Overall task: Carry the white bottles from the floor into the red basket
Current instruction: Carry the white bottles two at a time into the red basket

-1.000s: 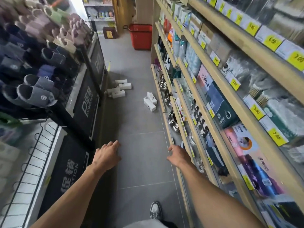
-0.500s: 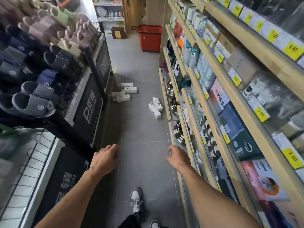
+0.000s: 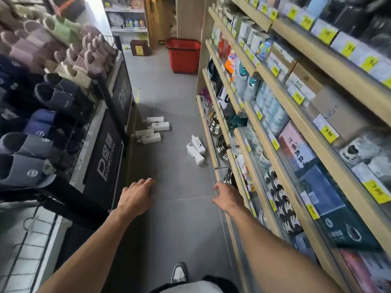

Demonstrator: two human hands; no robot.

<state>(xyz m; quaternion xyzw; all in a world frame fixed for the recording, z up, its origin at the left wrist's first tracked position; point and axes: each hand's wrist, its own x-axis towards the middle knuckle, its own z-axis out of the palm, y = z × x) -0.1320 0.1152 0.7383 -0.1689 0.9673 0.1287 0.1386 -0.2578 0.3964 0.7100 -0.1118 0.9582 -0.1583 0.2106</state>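
Several white bottles lie on the grey floor of a shop aisle. One cluster [image 3: 154,129] sits by the foot of the left display, and two more bottles [image 3: 196,149] lie near the base of the right shelves. The red basket [image 3: 183,55] stands on the floor at the far end of the aisle. My left hand [image 3: 135,197] and my right hand [image 3: 227,196] are stretched out in front of me, well short of the bottles. Both have relaxed fingers and hold nothing.
A slipper rack [image 3: 42,92] with black promotion panels [image 3: 105,163] lines the left side. Wooden shelves [image 3: 264,123] full of goods and yellow price tags line the right. A brown box [image 3: 139,48] stands near the basket. My shoe [image 3: 178,273] is on the floor below.
I have walked forward down the aisle, so the bottles and the basket look nearer. Both hands stay out in front, holding nothing.
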